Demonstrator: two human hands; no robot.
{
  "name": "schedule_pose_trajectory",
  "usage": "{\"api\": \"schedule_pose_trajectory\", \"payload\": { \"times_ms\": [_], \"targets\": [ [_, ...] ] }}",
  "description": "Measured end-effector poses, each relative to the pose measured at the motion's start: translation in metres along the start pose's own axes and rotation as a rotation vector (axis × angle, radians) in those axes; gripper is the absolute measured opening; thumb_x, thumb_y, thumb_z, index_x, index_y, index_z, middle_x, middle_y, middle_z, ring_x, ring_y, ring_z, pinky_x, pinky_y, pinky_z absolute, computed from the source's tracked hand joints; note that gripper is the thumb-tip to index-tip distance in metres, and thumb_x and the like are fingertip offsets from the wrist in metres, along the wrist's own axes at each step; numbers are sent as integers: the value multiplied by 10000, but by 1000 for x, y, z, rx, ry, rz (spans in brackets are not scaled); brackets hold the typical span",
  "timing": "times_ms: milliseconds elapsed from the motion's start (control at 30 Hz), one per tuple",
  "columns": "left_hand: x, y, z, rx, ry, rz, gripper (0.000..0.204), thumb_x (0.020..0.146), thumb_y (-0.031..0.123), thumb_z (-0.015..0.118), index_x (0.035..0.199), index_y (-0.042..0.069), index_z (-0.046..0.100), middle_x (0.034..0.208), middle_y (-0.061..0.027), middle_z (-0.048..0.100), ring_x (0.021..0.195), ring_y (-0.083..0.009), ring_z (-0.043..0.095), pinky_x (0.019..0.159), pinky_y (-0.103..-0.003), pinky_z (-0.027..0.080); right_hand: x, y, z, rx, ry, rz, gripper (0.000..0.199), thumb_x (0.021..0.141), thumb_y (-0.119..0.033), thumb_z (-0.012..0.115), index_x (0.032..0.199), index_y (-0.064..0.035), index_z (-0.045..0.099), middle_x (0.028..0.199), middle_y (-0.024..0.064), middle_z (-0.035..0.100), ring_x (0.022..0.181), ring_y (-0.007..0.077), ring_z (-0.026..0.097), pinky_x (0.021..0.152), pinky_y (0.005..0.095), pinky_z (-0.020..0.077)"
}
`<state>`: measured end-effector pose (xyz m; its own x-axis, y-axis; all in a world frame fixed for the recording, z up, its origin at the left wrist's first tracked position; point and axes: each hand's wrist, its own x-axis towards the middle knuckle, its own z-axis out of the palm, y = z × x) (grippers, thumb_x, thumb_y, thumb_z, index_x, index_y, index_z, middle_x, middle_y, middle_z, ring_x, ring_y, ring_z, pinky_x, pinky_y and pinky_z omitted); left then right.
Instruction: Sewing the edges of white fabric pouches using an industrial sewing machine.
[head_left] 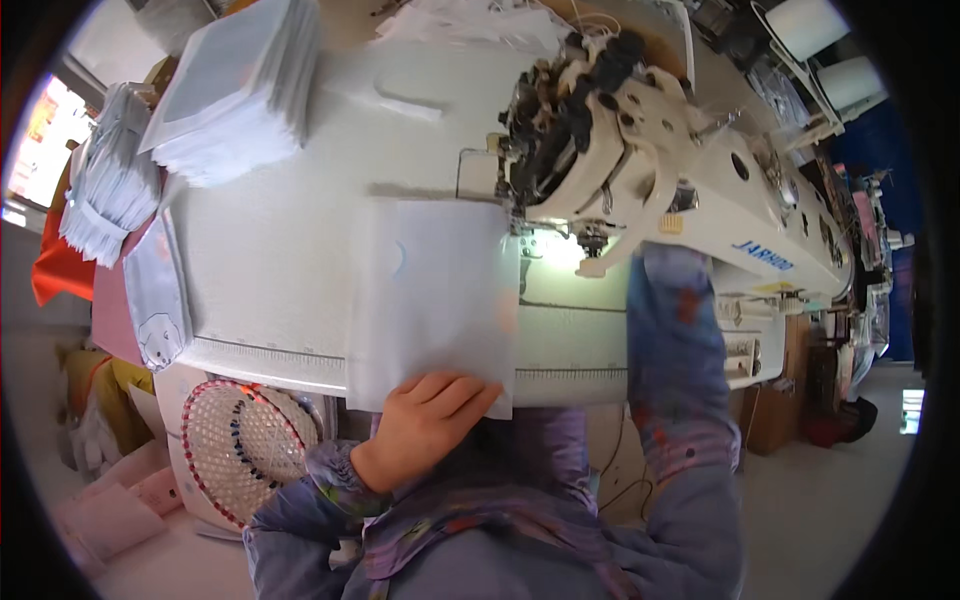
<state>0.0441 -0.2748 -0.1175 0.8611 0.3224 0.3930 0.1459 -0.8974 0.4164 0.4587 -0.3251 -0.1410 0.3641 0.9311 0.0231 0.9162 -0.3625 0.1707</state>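
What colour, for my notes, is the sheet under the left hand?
The sheet looks mostly whitish grey; head view.

The sheet (440,290) (on the table (270,250)) lies left of the sewing machine (690,160).

Sewing wkshp, clearly: big sewing machine (640,130), lit underneath, over far end of R sleeve (680,340); thread cones (806,26) well beyond that arm; table (280,260) w/ ruler-marked edge by L hand (425,425); white stack (235,85) & tied bundle (108,180) fwd-L of it.
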Motion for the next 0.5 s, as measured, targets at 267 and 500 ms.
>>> {"api": "schedule_pose_trajectory", "payload": {
  "times_ms": [267, 500],
  "targets": [
    [1, 0, -4, 30, -28, 50, 495, 753, 120, 708, 1243, 140, 772, 1128, 26, 688, 1041, -165, 675, 838, -323, 563, -78, -119, -58, 806, 243, -302, 485, 923, 76, 560, 1383, -35, 662, 1284, 206, 685, 1154, 423, 644, 984, 485, 521],
    [7, -2, -6, 85, -64, 44, 520, 726, 124, 710, 1239, 152, 788, 1113, 26, 702, 1031, -169, 686, 811, -324, 580, -58, -129, -51, 732, 202, -349, 507, 904, 74, 543, 1388, -22, 664, 1402, 163, 665, 1285, 393, 619, 1074, 459, 494]
  ]
}}
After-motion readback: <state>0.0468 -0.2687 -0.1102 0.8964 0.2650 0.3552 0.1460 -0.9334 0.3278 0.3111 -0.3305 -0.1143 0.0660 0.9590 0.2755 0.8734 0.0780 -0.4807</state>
